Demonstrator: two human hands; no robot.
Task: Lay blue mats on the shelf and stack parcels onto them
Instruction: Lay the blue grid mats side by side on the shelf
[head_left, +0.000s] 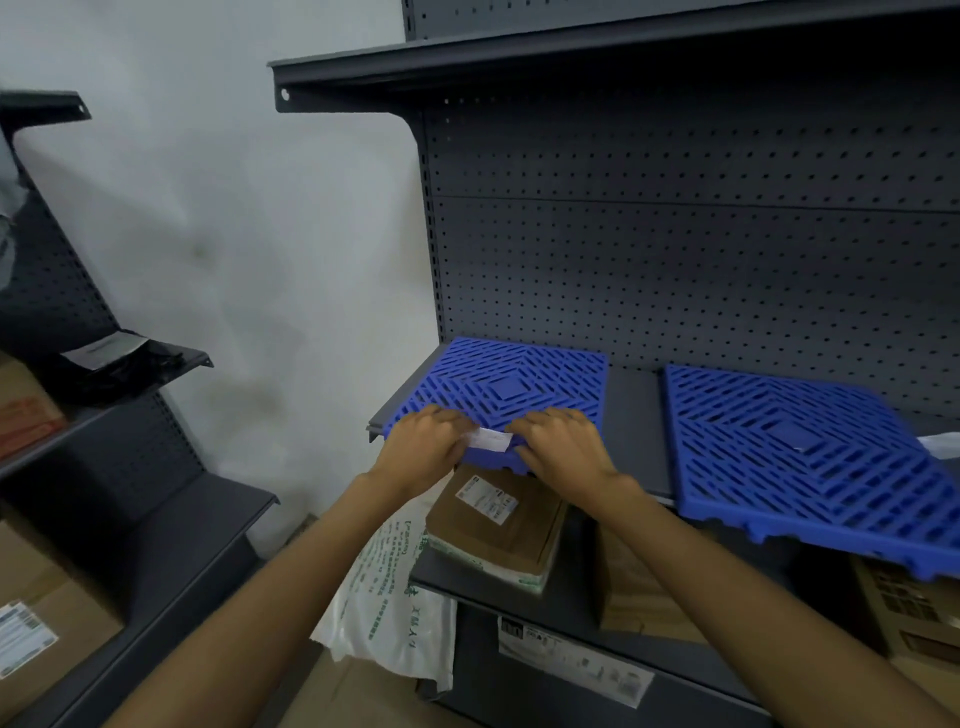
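The left blue mat (511, 384) is laid at the left end of the shelf (635, 415). Its front edge is gripped by the left hand (427, 442) and the right hand (562, 448), fingers curled over it, with a white label (491, 440) between them. A second blue mat (795, 447) is laid apart, to the right.

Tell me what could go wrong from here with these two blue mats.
1. The right mat juts well past the front edge of the shelf; a parcel set on that overhang may tip it off.
2. The left mat has its front edge at the lip too, held by the left hand and right hand; let go before it is pushed back, it might slide onto the brown parcel below.
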